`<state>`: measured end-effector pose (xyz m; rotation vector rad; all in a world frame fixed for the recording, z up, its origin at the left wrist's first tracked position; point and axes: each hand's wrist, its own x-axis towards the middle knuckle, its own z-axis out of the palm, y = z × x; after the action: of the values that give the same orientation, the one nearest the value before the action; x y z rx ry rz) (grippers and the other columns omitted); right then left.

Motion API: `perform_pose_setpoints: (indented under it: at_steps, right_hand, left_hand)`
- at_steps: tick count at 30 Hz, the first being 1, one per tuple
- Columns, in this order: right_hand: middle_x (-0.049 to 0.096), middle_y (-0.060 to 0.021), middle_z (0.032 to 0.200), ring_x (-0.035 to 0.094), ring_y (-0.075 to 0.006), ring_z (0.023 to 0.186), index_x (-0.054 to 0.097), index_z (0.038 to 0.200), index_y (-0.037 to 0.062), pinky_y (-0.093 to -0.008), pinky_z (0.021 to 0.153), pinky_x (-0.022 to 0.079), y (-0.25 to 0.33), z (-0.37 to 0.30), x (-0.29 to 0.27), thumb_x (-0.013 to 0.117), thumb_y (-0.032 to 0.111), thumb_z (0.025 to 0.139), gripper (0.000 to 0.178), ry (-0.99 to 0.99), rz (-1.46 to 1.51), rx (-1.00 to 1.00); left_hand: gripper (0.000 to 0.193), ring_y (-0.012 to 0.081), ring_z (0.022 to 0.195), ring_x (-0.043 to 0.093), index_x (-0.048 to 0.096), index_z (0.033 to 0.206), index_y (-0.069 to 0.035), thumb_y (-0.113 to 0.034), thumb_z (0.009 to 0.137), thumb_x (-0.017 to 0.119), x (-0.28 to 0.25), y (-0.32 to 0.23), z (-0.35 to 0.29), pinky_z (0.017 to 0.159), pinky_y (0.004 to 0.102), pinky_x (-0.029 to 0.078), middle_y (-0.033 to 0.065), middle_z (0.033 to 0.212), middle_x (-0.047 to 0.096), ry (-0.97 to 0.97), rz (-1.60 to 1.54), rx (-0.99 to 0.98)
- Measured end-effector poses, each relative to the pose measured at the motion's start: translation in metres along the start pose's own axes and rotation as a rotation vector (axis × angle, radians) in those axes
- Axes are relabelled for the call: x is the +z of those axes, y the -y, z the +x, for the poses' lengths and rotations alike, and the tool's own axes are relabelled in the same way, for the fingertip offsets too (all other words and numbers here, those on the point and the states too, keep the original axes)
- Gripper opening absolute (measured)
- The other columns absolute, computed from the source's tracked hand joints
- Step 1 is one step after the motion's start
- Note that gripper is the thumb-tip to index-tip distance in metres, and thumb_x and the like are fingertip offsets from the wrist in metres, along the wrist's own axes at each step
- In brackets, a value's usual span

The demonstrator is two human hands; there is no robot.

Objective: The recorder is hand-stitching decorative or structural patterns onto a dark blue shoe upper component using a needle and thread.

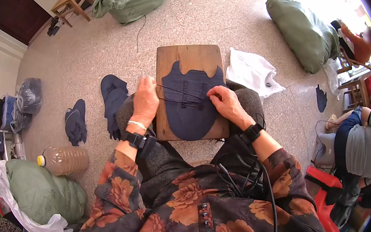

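A dark blue piece of woven fabric (191,122), cut like a shoe upper with notched ends, lies flat on a wooden board (189,53) at my knees. Dark cord (187,100) is threaded across its middle in several lines. At the board's left edge my left hand (145,98) is closed on the cord, which stretches from it over the fabric. My right hand (228,105) rests at the fabric's right edge, thumb and fingers pinched where the cord runs to them. Exactly what lies between those fingertips is hidden.
Stacks of similar dark blue pieces (115,99) lie on the floor to the left. A white cloth bag (252,73) is right of the board. Large green sacks (302,32), a brown-filled plastic jug (66,159) and other seated people (360,141) surround me.
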<state>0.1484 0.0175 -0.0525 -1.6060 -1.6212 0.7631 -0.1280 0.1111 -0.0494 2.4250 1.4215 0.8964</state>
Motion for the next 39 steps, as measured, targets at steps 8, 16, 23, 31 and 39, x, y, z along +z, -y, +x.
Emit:
perform_pose_setpoints:
  at_steps: [8,16,23,31,39]
  right_hand:
    - [0.065,-0.0167,0.089,0.066,-0.0339,0.088,0.068,0.098,0.0003,-0.0418,0.081,0.052,0.003,0.007,0.0,0.062,0.006,0.089,0.012,0.064,-0.079,-0.017]
    - [0.067,-0.0127,0.082,0.067,-0.0317,0.079,0.063,0.108,0.0019,-0.0389,0.071,0.052,0.061,0.025,0.017,0.06,0.008,0.096,0.014,0.155,0.223,-0.303]
    - [0.054,-0.0007,0.072,0.052,-0.0101,0.065,0.059,0.11,-0.0012,-0.0256,0.062,0.047,0.003,0.006,0.015,0.045,0.01,0.107,0.018,0.083,0.652,0.158]
    - [0.054,-0.0003,0.071,0.053,-0.0095,0.065,0.06,0.109,-0.0016,-0.0254,0.062,0.047,0.016,0.01,0.016,0.046,0.01,0.106,0.018,0.105,0.647,0.196]
    - [0.054,0.0002,0.071,0.052,-0.0087,0.064,0.061,0.109,-0.0001,-0.0244,0.061,0.047,0.004,0.006,0.014,0.047,0.009,0.106,0.017,0.066,0.662,0.192]
  left_hand:
    - [0.007,0.0359,0.092,0.058,0.052,0.095,-0.001,0.0,0.094,0.058,-0.029,-0.011,-0.008,0.085,0.0439,0.047,0.0147,0.092,0.054,-0.003,0.014,0.084]
    - [0.02,0.0332,0.101,0.061,0.057,0.109,-0.002,-0.005,0.091,0.066,-0.047,-0.082,0.017,0.091,0.0397,0.049,0.0148,0.105,0.059,0.067,-0.311,0.329]
    - [0.031,0.0397,0.107,0.066,0.055,0.124,0.003,-0.017,0.1,0.056,-0.028,0.028,-0.006,0.094,0.0443,0.052,0.0256,0.11,0.065,0.242,-0.168,-0.251]
    - [0.015,0.0132,0.075,0.065,0.066,0.101,0.002,-0.011,0.094,0.07,0.025,0.038,-0.021,0.07,0.0265,0.054,0.0069,0.088,0.069,-0.013,-0.913,-0.788]
    - [0.012,0.0172,0.074,0.07,0.056,0.105,-0.005,-0.003,0.097,0.063,-0.005,0.006,0.011,0.068,0.03,0.059,0.0106,0.092,0.07,-0.154,-1.427,-0.751]
